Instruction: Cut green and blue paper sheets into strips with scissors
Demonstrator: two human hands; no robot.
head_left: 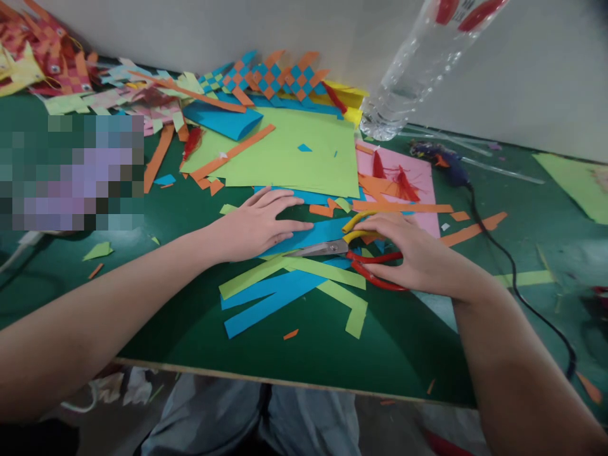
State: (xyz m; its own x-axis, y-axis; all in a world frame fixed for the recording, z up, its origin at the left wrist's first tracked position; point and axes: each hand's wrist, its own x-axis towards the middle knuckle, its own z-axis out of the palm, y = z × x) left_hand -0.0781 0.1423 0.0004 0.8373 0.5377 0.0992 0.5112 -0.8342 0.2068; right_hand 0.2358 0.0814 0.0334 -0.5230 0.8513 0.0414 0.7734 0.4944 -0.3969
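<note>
My left hand [266, 221] lies palm down with its fingers apart, on and beside blue paper [327, 229]. My right hand [413, 250] is closed around the yellow and red handles of a pair of scissors [335, 247]. The scissor blades point left toward my left hand, and their tips rest over the paper strips. In front of both hands, green strips [251, 277] and blue strips [270, 307] lie crossed over one another. A bent green strip [355, 316] is at their right.
Behind the hands lie green sheets [294, 149], a pink sheet [422, 171] with red tassels [403, 183], and woven paper fish [273, 79]. A plastic bottle [403, 82] stands at the back. A glue gun [441, 161] trails a black cord across the right side.
</note>
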